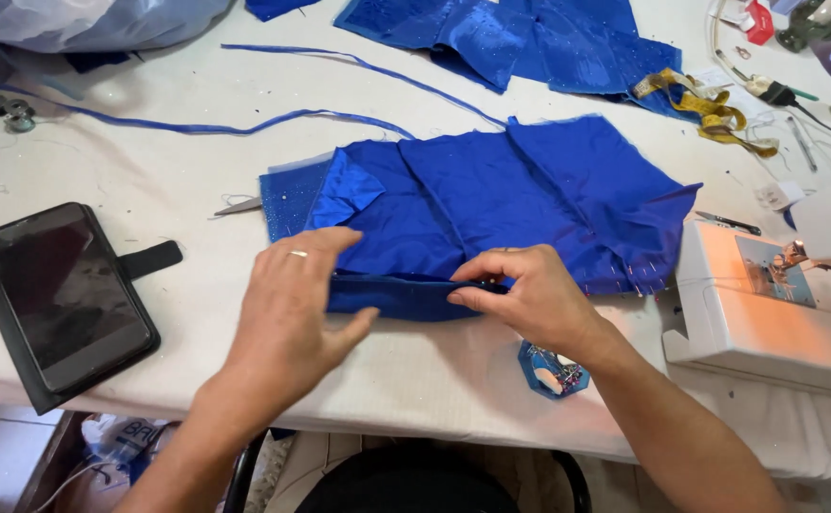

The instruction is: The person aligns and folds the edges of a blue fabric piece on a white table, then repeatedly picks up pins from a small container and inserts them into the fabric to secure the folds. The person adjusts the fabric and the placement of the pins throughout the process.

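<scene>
Blue fabric piece: centre frame on white table | left hand: fingers flat, pressing folded lower hem | right hand: fingertips pinched on hem fold | advice: keep fold even, edge aligned; sewing machine right.

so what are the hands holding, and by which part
The right hand pinches the folded near edge of the blue fabric piece between its fingers; the left hand presses flat on the same fold.
</scene>
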